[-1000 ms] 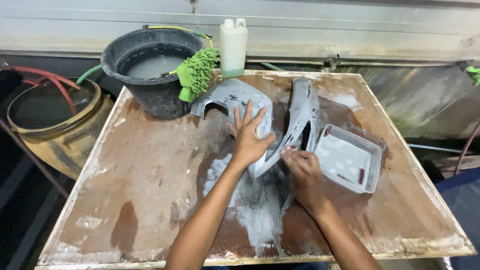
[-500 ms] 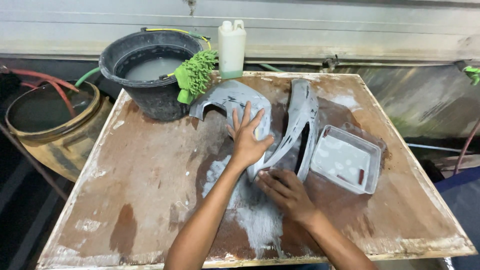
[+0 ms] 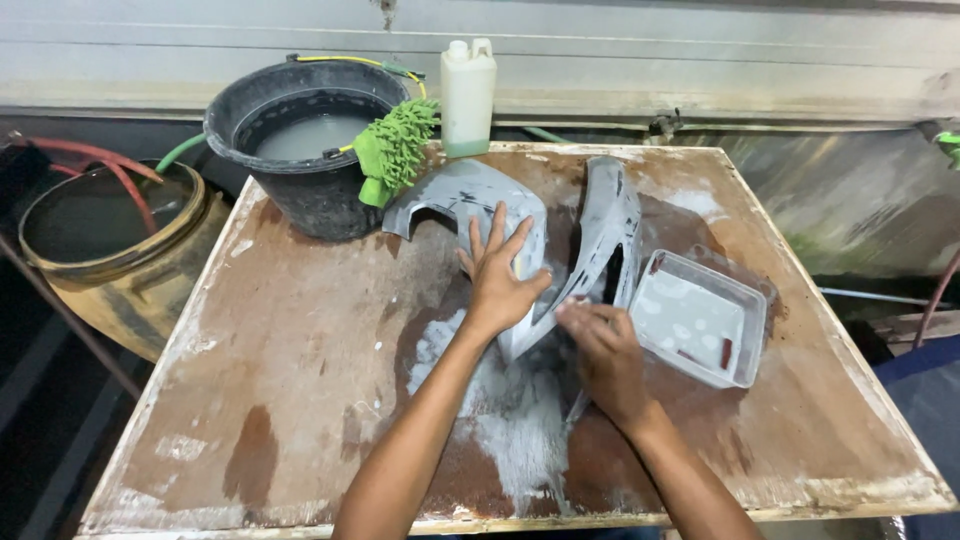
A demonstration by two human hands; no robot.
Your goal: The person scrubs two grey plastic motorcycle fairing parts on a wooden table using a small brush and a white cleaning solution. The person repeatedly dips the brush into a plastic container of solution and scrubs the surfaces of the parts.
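Head view: left hand (image 3: 500, 280) w/ fingers spread, flat on grey plastic panel (image 3: 480, 205) at frame centre, pinning it to the wet worktop (image 3: 300, 340). Right hand (image 3: 605, 355) just right of it, fingers together & curled at panel's lower edge; blurred, can't tell what it pinches, if anything. Clear tray (image 3: 700, 325) right of centre, touching hand's far side. Black bucket (image 3: 310, 150) upper left w/ green mitt (image 3: 395, 150) on rim; white jug (image 3: 468, 95) top centre. Brown tub (image 3: 110, 250) at left partly cut off. Worktop's near edge cut by frame bottom.
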